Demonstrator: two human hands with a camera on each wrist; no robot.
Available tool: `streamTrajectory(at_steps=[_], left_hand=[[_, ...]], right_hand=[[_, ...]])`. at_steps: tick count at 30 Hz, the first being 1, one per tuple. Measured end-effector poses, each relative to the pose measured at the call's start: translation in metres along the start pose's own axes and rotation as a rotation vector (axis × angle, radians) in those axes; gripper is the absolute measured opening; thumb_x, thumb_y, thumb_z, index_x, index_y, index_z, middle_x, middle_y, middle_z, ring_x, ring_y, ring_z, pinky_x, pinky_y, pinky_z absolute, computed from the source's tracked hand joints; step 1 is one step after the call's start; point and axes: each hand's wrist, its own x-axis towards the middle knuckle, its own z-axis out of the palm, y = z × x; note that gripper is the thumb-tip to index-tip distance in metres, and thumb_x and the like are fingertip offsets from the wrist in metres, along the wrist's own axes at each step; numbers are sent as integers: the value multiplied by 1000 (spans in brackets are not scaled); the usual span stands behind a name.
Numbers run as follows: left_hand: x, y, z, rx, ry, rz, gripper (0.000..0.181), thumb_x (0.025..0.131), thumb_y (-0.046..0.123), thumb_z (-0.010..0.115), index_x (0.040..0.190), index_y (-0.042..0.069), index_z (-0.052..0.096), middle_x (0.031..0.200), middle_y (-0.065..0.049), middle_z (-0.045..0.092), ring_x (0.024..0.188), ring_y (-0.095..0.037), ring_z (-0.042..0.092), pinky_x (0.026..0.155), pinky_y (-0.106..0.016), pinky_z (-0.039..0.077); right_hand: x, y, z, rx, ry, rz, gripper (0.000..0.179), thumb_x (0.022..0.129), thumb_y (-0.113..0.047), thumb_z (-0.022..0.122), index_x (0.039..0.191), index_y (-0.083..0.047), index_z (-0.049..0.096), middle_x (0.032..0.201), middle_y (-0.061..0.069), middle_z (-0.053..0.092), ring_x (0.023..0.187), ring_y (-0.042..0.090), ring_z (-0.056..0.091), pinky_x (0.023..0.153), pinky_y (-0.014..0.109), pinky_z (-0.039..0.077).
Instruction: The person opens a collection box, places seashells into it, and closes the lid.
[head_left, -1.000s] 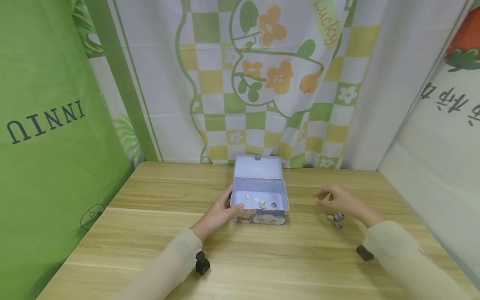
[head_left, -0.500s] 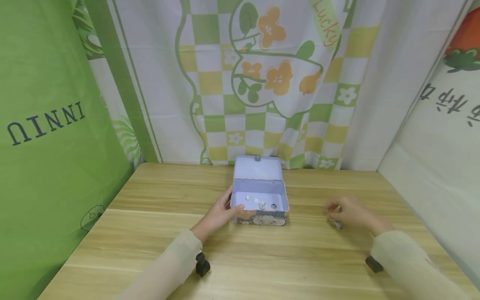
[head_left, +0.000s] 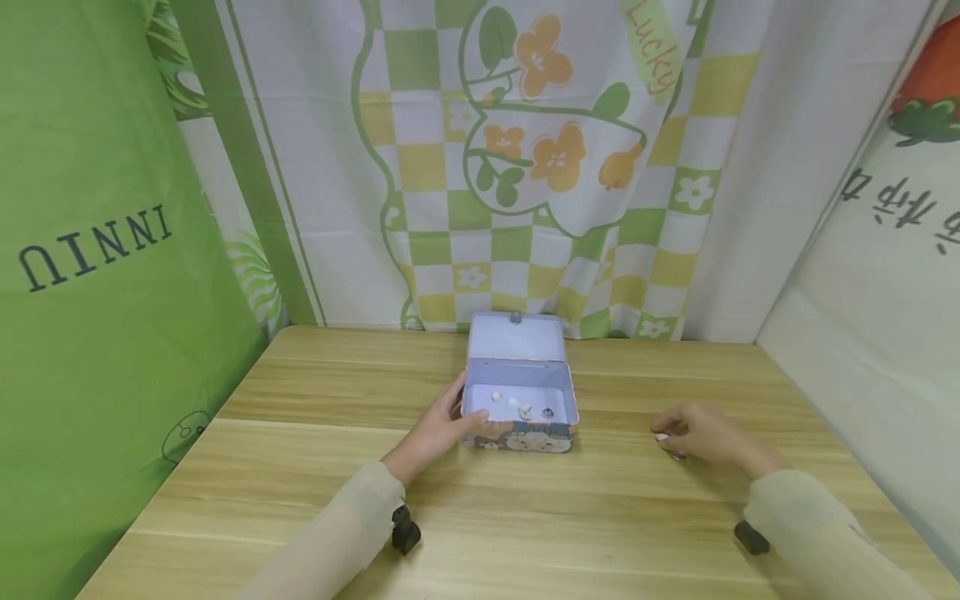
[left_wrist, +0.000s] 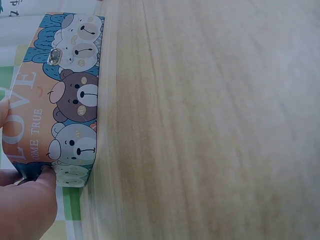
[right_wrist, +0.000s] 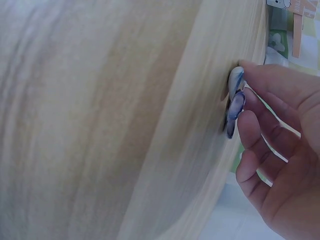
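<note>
A lidded tin box (head_left: 543, 437) with cartoon bears on its front stands at the middle of the table, lid raised. Its left front corner is gripped by my left hand (head_left: 437, 423), the thumb over the front rim. Several small shells (head_left: 526, 410), mostly white and one dark, lie inside. To the right, my right hand (head_left: 707, 435) is down at the tabletop, thumb and fingers bent around a small pale seashell (right_wrist: 236, 80), which they appear to pinch. Two purplish shells (right_wrist: 237, 106) sit right beside it, partly covered by the hand in the head view.
The wooden table (head_left: 570, 525) reaches to a checked curtain (head_left: 480, 242) just behind the box. A green cloth (head_left: 97, 333) hangs on the left and a pale one (head_left: 885, 333) on the right. A black wrist device (head_left: 405, 531) hangs at the left cuff.
My right hand has moved down and toward the right onto the shells, its fingers closing around one. The left hand and the tin box have stayed in place.
</note>
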Motion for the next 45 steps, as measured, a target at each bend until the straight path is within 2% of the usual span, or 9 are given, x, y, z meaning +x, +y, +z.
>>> streamTrajectory(at_steps=[4, 9, 13, 17, 23, 32, 37, 45], left_hand=[[1, -1, 0, 0, -3, 13, 87, 100, 26, 66, 162, 7, 8, 165, -19, 8, 148, -41, 17, 117, -50, 25], [0, -1, 0, 1, -1, -1, 87, 100, 27, 66, 162, 8, 8, 166, -17, 8, 148, -40, 19, 117, -49, 27], [-1, 0, 0, -6, 3, -9, 88, 99, 28, 67, 162, 8, 8, 166, -17, 8, 148, -41, 20, 116, -48, 28], [-1, 0, 0, -8, 9, -30, 89, 98, 30, 67, 162, 11, 8, 166, -15, 9, 148, -39, 20, 116, -46, 29], [-1, -2, 1, -7, 13, -26, 86, 100, 24, 65, 162, 10, 7, 166, -16, 8, 148, -40, 19, 117, -47, 27], [1, -4, 0, -2, 13, -10, 88, 99, 28, 66, 162, 9, 8, 166, -18, 9, 148, -41, 18, 117, -50, 26], [1, -7, -1, 0, 17, -7, 89, 98, 31, 67, 162, 12, 8, 166, -16, 10, 148, -40, 18, 118, -50, 25], [1, -3, 1, 9, 15, -3, 87, 99, 30, 66, 162, 10, 9, 166, -17, 10, 149, -39, 18, 118, -49, 24]], right_hand=[[0, 1, 1, -4, 12, 8, 19, 85, -13, 79, 102, -3, 76, 100, 9, 74, 95, 31, 67, 84, 54, 55], [-1, 3, 1, 16, 0, 31, 21, 86, -13, 79, 104, -2, 76, 99, 7, 73, 92, 27, 67, 83, 52, 56], [-1, 1, 0, 45, -11, 53, 25, 89, -15, 77, 108, 0, 74, 98, 5, 73, 88, 21, 67, 80, 47, 57], [-1, -5, -3, 61, -18, 67, 26, 91, -17, 74, 111, 0, 73, 96, 3, 72, 83, 17, 65, 75, 40, 56], [0, -14, -10, 63, -15, 95, 26, 94, -17, 71, 115, -3, 73, 96, 3, 70, 74, 15, 61, 61, 30, 53], [3, -29, -22, 66, 9, 63, 28, 96, -17, 69, 118, 1, 70, 99, 3, 68, 64, 20, 62, 52, 29, 50], [6, -37, -30, 23, 38, 22, 26, 96, -17, 69, 116, 0, 71, 98, 2, 68, 61, 17, 56, 50, 27, 48], [10, -48, -35, -35, 84, -12, 22, 95, -18, 70, 111, -4, 74, 102, 4, 68, 73, 14, 54, 58, 29, 49]])
